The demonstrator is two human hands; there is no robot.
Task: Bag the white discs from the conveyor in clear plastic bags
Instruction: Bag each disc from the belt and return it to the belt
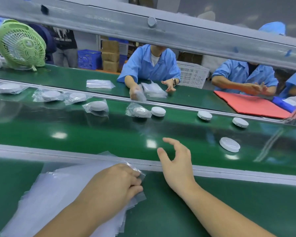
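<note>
Disc (229,144): take its rim with the open, empty right grip (175,159); left grip (116,182), pinching bags (58,194), should separate one.

Factory packing line: green conveyor (109,130), blue-smocked workers (149,65).

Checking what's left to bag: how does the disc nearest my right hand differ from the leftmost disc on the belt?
The nearest disc is bare; the leftmost disc sits inside a clear bag. The nearest disc lies right of the right hand, nearer me; the leftmost disc lies by the far rail. Both are white and round.
</note>
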